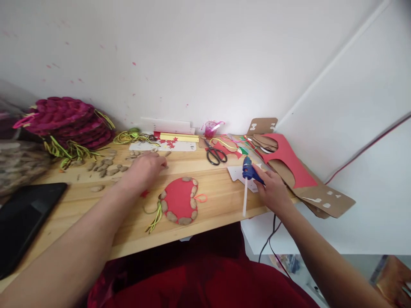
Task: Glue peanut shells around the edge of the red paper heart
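My right hand is wrapped round a blue hot glue gun. Its nozzle points away from me, and a white glue stick sticks out of the back. Over the wooden table, my left hand has its fingers curled together beside some loose stones; what is between the fingertips is hard to make out. Between my hands lies a rounded red cutout, its edge partly lined with stones. An orange loop is at its right side and a green yarn tassel at its left.
Black scissors lie beyond the cutout. Red card and cardboard scraps are at right, and a black tablet-like device at left. Stacked magenta braided pieces stand at back left. A cable hangs below the table edge.
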`<state>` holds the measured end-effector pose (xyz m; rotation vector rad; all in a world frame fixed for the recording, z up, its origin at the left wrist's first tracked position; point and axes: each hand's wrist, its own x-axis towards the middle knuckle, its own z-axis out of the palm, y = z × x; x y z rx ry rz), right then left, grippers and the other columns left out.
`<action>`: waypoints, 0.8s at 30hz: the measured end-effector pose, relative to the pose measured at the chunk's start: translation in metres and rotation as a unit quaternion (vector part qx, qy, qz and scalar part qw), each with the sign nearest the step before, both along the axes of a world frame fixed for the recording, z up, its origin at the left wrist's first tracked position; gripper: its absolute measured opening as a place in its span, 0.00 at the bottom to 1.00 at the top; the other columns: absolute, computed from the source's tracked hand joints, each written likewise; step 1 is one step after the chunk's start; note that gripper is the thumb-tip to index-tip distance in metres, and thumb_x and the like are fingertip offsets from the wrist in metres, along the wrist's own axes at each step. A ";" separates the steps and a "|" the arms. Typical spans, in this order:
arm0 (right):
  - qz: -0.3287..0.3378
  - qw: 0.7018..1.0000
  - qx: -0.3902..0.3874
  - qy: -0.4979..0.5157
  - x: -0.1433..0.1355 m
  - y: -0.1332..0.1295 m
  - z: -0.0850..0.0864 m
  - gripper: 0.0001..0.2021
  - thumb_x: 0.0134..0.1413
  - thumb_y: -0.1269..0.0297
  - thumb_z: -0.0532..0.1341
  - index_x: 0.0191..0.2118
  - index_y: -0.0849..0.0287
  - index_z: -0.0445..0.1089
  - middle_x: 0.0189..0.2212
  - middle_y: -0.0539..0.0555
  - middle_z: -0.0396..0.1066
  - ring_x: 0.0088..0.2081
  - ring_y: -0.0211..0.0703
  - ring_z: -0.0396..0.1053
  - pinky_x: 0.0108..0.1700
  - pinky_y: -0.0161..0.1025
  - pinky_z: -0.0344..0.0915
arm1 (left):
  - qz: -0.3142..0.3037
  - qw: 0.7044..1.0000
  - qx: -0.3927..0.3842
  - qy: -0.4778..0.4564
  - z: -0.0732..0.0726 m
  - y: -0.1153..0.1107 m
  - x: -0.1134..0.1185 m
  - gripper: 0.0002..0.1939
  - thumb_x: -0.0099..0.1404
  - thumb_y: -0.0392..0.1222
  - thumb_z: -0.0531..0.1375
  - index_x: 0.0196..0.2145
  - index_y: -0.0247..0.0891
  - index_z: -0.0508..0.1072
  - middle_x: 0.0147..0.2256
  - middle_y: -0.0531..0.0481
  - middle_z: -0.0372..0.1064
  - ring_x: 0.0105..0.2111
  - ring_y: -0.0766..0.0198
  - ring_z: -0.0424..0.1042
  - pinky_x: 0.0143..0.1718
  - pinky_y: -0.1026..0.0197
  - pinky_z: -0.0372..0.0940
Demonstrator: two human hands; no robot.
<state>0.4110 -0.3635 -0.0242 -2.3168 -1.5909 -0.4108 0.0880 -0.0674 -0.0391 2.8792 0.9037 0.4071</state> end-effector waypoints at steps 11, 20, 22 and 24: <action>0.047 0.998 -0.050 -0.008 0.021 -0.022 -0.011 0.27 0.67 0.65 0.52 0.70 0.61 0.62 0.37 0.61 0.71 0.41 0.57 0.70 0.49 0.54 0.70 | 0.077 0.850 -0.415 -0.315 0.017 -0.007 -0.003 0.15 0.55 0.50 0.71 0.37 0.40 0.81 0.33 0.49 0.77 0.30 0.63 0.71 0.36 0.60 0.66; -0.002 0.992 -0.092 -0.090 0.018 -0.018 0.024 0.28 0.56 0.64 0.58 0.63 0.56 0.72 0.45 0.66 0.80 0.47 0.69 0.75 0.44 0.62 0.72 | 0.001 0.550 -0.692 -0.468 0.032 -0.019 -0.003 0.18 0.53 0.38 0.76 0.42 0.35 0.80 0.34 0.50 0.74 0.32 0.69 0.72 0.35 0.67 0.71; 0.014 0.998 -0.048 -0.047 0.002 -0.003 0.043 0.21 0.59 0.59 0.58 0.56 0.56 0.77 0.44 0.66 0.80 0.48 0.68 0.76 0.47 0.61 0.72 | -0.025 0.542 -0.695 -0.472 0.032 -0.021 -0.004 0.18 0.54 0.38 0.76 0.41 0.36 0.79 0.35 0.50 0.73 0.33 0.69 0.72 0.36 0.66 0.71; 0.053 0.995 -0.023 0.087 -0.024 0.021 0.062 0.16 0.62 0.53 0.59 0.48 0.51 0.80 0.43 0.60 0.82 0.43 0.60 0.78 0.44 0.55 0.73 | -0.060 0.552 -0.684 -0.473 0.032 -0.023 -0.004 0.16 0.55 0.39 0.75 0.41 0.37 0.79 0.36 0.51 0.72 0.33 0.69 0.72 0.36 0.67 0.70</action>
